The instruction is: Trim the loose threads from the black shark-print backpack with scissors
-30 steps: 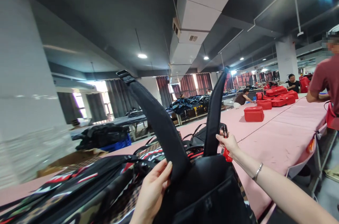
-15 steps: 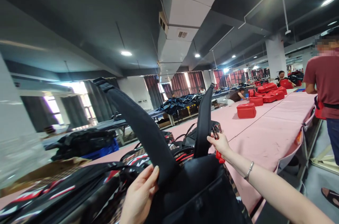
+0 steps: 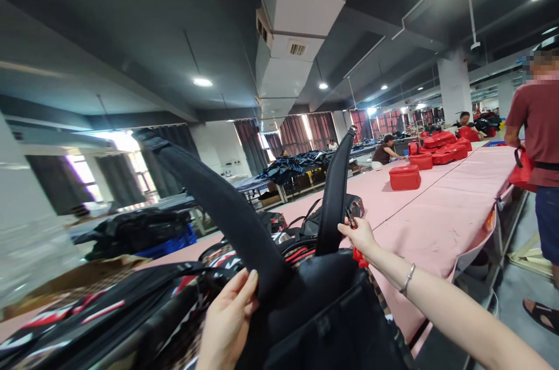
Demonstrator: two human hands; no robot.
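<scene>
A black backpack (image 3: 332,323) stands upright in front of me with both padded straps raised. My left hand (image 3: 229,320) grips the base of the left strap (image 3: 209,195), fingers closed round it. My right hand (image 3: 360,236) is closed on small red-handled snips (image 3: 358,256) beside the right strap (image 3: 334,195), near its lower end. A metal bracelet sits on my right wrist.
Patterned backpacks (image 3: 113,312) lie piled to the left on the long pink table (image 3: 441,212). Red cases (image 3: 405,177) stand further along it. A person in a dark red shirt (image 3: 539,125) stands at the table's right edge. Other workers sit far off.
The view has swung a little to the left and down. Both hands keep their hold on the strap and the snips; the backpack straps stay raised.
</scene>
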